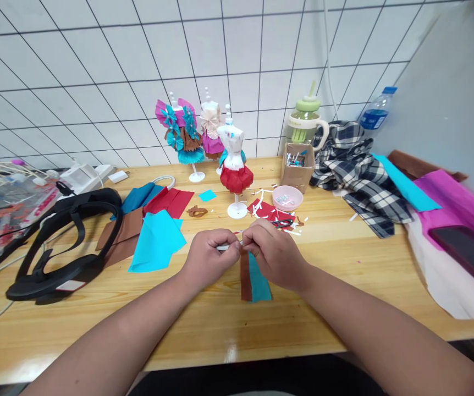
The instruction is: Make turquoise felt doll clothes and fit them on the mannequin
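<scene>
My left hand (pixel 212 256) is closed around a small whitish strip (pixel 222 247), possibly double-sided tape; its exact kind I cannot make out. Close beside it, my right hand (pixel 278 256) pinches at the strip's other end, fingertips nearly meeting the left ones. Under the hands lie a brown paper strip (pixel 246 278) and a teal paper strip (pixel 260 280), side by side, their far ends hidden. Just beyond stands a white mini dress form (pixel 232 146) in a puffy red paper skirt (pixel 237 180). Dark-handled scissors (pixel 283 223) lie partly behind my right hand.
Cyan paper (pixel 156 242) and a black headset (pixel 67 275) lie left. Dressed forms (pixel 185 135) stand behind. A pink dish (pixel 287 198), cardboard box (pixel 297 170), green-lidded jug (pixel 306 118), plaid cloth (pixel 352 159) and phone (pixel 468 256) are right.
</scene>
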Available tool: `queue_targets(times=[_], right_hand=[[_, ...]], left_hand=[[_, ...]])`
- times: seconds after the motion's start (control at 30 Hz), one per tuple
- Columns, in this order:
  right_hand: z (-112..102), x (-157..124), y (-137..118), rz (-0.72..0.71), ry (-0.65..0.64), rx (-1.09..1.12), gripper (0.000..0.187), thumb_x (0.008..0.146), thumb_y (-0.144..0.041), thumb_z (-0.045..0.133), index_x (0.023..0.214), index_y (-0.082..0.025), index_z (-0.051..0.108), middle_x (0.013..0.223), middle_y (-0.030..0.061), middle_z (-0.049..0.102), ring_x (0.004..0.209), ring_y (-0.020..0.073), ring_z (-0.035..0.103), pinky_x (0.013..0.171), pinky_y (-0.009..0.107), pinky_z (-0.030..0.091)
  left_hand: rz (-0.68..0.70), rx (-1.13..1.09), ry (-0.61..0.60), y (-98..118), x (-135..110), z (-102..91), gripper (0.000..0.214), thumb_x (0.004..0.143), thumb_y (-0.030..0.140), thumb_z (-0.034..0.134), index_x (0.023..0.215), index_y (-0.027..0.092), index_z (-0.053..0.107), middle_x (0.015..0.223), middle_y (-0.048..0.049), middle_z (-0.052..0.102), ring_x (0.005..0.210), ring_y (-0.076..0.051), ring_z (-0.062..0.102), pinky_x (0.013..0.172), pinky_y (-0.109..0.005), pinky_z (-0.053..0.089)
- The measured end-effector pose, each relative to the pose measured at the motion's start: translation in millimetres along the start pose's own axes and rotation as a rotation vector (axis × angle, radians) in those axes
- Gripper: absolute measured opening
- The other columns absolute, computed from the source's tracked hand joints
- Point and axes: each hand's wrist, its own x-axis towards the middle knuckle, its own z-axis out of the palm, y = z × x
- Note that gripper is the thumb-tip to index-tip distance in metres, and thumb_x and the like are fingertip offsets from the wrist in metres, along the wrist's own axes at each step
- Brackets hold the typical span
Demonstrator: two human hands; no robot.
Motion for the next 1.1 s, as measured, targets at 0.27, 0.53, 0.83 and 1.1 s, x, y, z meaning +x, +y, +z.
queue_targets(times=[0.27,0.53,0.83,1.1], right_hand=[[-7,1,1,0.068,0.037,0.127,0.013,0.093,-0.019,0.045,0.082,-0.02,0.052,0.082,0.0031,0.055,0.076,0.0157,0.05,0.066,0.028,0.038],[-5,7,26,0.694,-0.079,0.615,0.015,0.08,-0.034,0.057,0.081,-0.019,0.057,0.067,-0.0036,0.05,0.053,0.0096,0.039,0.051,0.024,0.031],[1,7,26,0.676,-0.098,0.633,0.019,0.075,-0.036,0.061,0.078,-0.018,0.057,0.066,-0.0039,0.049,0.058,0.01,0.039,0.053,0.023,0.031],[5,4,25,0.603,-0.105,0.494,0.013,0.079,-0.031,0.06,0.078,-0.018,0.06,0.062,-0.004,0.051,0.057,0.0105,0.042,0.052,0.023,0.035]], left_hand=[[-0.196,0.037,0.392,-37,21,-30.1,0.027,0.082,0.029,0.047,0.066,0.018,0.066,0.066,-0.0003,0.066,0.064,-0.014,0.058,0.061,-0.024,0.045],[-0.028,0.837,0.02,-74,31,-47.3,0.035,0.091,0.04,0.047,0.105,0.023,0.074,0.091,-0.0096,0.068,0.09,-0.027,0.058,0.081,-0.04,0.043],[0.0,0.132,-0.228,-26,15,-5.9,0.033,0.092,0.042,0.047,0.089,0.021,0.071,0.091,-0.0047,0.069,0.09,-0.019,0.06,0.084,-0.032,0.043],[0.087,0.13,-0.12,-24,10,3.1,0.018,0.086,0.032,0.06,0.079,0.021,0.072,0.081,-0.0034,0.071,0.081,-0.018,0.06,0.077,-0.032,0.042]])
